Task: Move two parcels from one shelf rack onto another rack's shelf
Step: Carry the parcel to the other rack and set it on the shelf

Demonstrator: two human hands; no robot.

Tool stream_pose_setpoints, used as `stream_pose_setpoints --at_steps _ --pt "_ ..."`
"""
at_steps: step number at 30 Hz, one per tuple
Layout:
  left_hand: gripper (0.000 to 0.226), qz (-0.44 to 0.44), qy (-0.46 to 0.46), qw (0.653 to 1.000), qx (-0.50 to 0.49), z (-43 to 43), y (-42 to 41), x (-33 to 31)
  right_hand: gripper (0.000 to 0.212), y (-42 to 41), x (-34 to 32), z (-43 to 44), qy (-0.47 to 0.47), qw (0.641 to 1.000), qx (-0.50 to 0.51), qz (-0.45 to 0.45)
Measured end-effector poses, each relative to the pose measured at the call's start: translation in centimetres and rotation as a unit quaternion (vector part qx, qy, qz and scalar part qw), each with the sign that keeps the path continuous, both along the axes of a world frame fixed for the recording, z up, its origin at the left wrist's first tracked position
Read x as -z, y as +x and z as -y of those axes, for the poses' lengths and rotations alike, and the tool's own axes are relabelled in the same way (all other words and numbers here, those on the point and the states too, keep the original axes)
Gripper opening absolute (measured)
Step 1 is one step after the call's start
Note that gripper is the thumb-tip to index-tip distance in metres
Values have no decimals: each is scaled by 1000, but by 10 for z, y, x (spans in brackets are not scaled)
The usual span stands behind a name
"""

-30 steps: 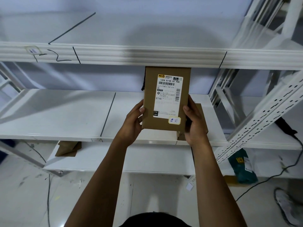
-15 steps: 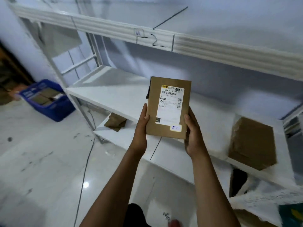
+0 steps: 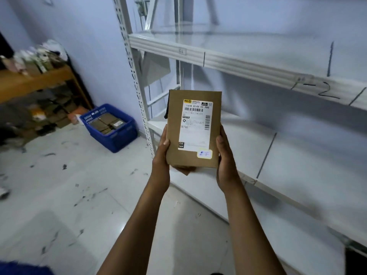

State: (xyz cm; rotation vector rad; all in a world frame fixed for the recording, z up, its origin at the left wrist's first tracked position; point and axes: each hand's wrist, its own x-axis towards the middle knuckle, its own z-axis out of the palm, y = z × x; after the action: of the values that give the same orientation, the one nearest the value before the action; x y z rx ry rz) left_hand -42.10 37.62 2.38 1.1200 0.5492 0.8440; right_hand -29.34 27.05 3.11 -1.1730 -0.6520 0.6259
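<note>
Both bare forearms reach forward and up from the bottom of the view, roughly parallel, wrists slightly bent back. The left hand [image 3: 161,161] grips the left edge of a flat brown cardboard parcel with a white printed label [image 3: 193,130], thumb on its front face. The right hand [image 3: 225,159] clasps the right edge the same way, thumb forward, fingers hidden behind.

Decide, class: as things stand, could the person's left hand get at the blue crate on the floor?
Probably not right now. The left hand is gripping the brown parcel together with the right hand, and the blue crate sits low on the floor, away to the left. Open floor lies between; nothing blocks it.
</note>
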Motion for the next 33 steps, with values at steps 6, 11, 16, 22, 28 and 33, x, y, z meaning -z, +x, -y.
stream_pose_setpoints --at_steps 6,11,16,22,28,33 --pt "57 60 -27 996 -57 -69 4 -41 68 0 -38 -73 31 999 5 37" --pt "57 121 10 991 -51 -139 46 -85 63 26 -83 -131 41 988 58 140" --pt "62 144 -6 989 -26 -216 100 -145 58 73 -140 -195 38 941 161 295" --pt "80 96 74 992 25 -271 160 -209 61 127 -189 -250 84 954 156 241" --pt "35 65 117 984 116 -316 206 -219 75 160 -203 -272 24 954 167 246" --pt "59 44 171 973 146 -330 225 -213 66 161 -196 -277 15 943 179 280"
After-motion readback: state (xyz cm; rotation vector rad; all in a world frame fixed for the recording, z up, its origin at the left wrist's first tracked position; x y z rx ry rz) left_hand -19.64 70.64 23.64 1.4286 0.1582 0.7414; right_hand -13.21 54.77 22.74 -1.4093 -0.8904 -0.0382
